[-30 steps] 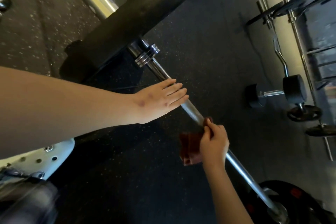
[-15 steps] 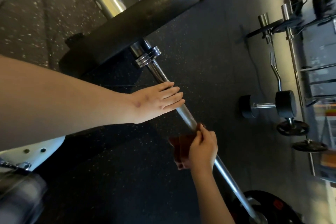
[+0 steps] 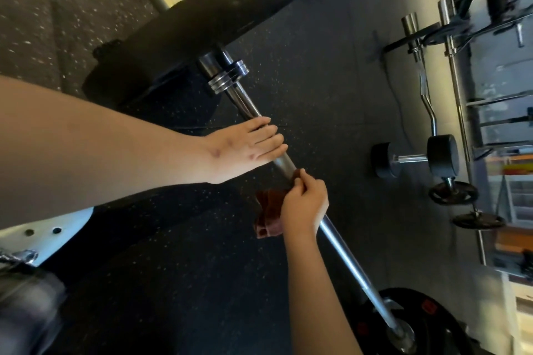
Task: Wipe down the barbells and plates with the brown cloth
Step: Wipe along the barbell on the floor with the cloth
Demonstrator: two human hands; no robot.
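Brown cloth (image 3: 268,210) nearer left hand (image 3: 245,147), right hand (image 3: 305,202) fingers (image 3: 302,181) pinching it on barbell (image 3: 343,251)

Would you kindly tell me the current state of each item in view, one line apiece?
barbell: loaded, a plate at each end.
brown cloth: bunched, held against the barbell's shaft.
left hand: fingers straight, resting on the shaft.
right hand: grips the cloth at the shaft.
large black plate: on the bar, standing on edge.
collar: on the bar beside that plate.
dumbbell: lying on the floor, untouched.
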